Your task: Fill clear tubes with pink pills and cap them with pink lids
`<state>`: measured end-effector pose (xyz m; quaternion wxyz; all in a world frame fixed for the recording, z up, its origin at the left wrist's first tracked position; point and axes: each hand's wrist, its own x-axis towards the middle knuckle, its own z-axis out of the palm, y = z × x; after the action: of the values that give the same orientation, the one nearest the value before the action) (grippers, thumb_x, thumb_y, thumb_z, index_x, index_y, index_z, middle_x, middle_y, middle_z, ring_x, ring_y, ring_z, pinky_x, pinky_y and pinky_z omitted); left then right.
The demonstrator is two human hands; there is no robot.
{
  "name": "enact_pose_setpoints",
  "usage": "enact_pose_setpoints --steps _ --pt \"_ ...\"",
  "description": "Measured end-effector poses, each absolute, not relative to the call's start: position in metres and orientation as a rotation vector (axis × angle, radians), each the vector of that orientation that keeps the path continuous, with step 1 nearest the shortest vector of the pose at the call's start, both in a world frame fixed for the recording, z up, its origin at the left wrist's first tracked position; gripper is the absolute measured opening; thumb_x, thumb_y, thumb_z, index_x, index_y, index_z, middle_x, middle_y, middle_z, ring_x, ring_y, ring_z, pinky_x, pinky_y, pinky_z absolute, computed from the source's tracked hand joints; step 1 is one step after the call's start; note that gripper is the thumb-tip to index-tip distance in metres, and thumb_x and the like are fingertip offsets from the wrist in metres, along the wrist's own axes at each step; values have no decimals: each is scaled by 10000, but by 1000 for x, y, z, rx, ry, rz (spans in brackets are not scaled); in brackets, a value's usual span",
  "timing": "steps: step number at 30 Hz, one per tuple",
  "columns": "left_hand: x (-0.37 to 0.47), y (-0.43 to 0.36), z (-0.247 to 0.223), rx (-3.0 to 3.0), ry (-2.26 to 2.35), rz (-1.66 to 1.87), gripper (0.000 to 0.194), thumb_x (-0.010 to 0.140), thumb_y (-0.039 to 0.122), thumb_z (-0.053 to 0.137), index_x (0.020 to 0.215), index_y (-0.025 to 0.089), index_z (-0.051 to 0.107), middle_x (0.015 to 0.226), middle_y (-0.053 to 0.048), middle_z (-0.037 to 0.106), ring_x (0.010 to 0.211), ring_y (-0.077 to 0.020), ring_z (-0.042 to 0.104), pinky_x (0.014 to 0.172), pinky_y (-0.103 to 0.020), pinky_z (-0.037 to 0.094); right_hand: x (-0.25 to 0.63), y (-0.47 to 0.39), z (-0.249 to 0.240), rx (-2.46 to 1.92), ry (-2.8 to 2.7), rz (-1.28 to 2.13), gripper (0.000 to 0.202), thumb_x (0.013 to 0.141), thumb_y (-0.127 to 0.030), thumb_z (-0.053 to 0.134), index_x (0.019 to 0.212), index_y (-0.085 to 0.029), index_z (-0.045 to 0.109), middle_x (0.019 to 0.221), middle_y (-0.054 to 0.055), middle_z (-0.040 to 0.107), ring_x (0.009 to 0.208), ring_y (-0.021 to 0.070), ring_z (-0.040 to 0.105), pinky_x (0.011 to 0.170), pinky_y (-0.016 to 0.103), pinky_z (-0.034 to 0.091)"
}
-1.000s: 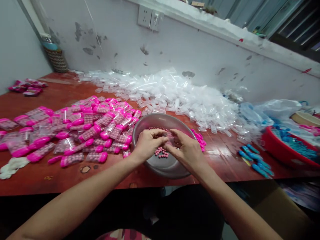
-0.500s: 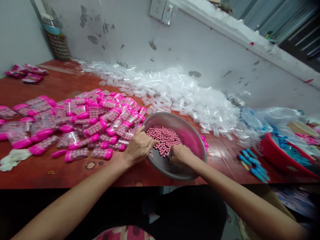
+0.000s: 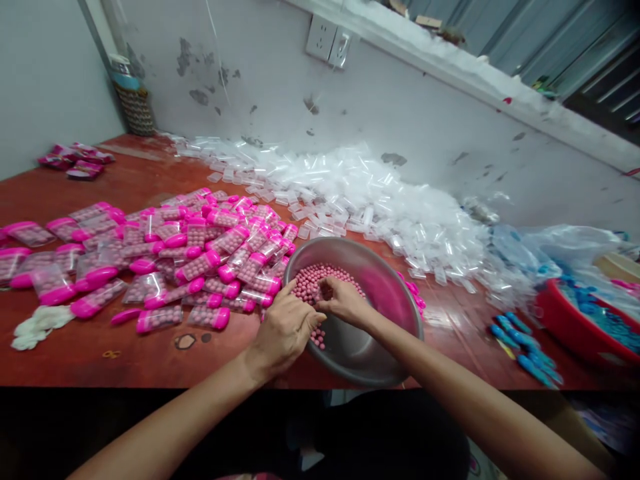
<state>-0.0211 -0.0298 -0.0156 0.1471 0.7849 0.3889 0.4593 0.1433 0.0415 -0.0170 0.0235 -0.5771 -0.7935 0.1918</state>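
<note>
- While my right hand (image 3: 345,301) hung over the bowl (image 3: 393,293), its fingers bunched together, the pink beads (image 3: 311,275) lay beneath and just beyond its fingertips; it was the nearer hand.
- My left hand (image 3: 284,330) was curled at the bowl's left rim; I couldn't tell what either hand pinched.
- The beads spread across the bowl's left side, with no clear long axis.
- I could read no writing, even on the magenta packets (image 3: 86,171).
</note>
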Motion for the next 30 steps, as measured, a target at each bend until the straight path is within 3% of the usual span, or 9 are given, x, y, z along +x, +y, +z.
enact_pose_setpoints --steps 4,7,10,14,17,20,25,30 --pt "-22 -15 9 2021 1183 1257 240 851 235 453 1045 169 577 1001 -64 645 915 -175 584 871 -316 433 158 24 1 -1321 -1860 1281 331 676 -187 608 989 -185 498 923 7 589 835 128 570 714 241 454" --pt "-12 -2 19 1952 1088 1087 284 807 210 498 1077 185 583 1009 -59 653 931 -201 590 839 -305 440 166 9 13 -1109 -1542 1490 381 667 -165 642 1021 -212 510 961 1 588 898 129 564 769 251 457" --pt "0 7 17 1808 872 992 270 769 175 517 1013 193 632 954 -35 671 905 -194 597 827 -282 439 173 -2 20 -1042 -1452 1509 399 679 -166 652 1051 -215 516 988 16 599 921 137 566 798 269 464" --pt "14 9 9 1503 736 916 229 730 191 547 916 133 669 838 -47 669 769 -176 602 688 -250 465 186 -10 20 -1075 -1484 1464 379 703 -207 645 1056 -210 508 932 24 610 862 154 594 772 318 496" --pt "19 9 6 1366 708 863 209 697 214 587 854 105 671 725 -34 635 633 -131 564 609 -229 445 199 -14 22 -1147 -1651 1259 444 736 -245 622 1149 -234 458 927 29 607 818 153 602 724 312 512" --pt "21 10 6 1345 688 806 200 671 229 617 802 88 671 628 -12 588 559 -102 511 568 -216 412 210 -15 30 -1129 -1884 1059 352 799 -274 548 1147 -240 501 1025 53 582 881 155 585 737 285 503" --pt "19 9 10 1414 682 682 232 687 242 608 854 96 675 686 -28 622 612 -128 544 599 -235 429 220 -15 45 -1100 -2120 975 247 809 -234 532 1052 -207 571 938 40 618 831 136 591 711 242 480" --pt "20 8 18 1535 767 595 231 691 265 624 878 151 698 744 -45 673 725 -198 595 660 -275 475 222 -22 35 -1149 -2090 1074 143 794 -280 552 897 -189 591 686 -20 624 603 97 594 579 198 459"
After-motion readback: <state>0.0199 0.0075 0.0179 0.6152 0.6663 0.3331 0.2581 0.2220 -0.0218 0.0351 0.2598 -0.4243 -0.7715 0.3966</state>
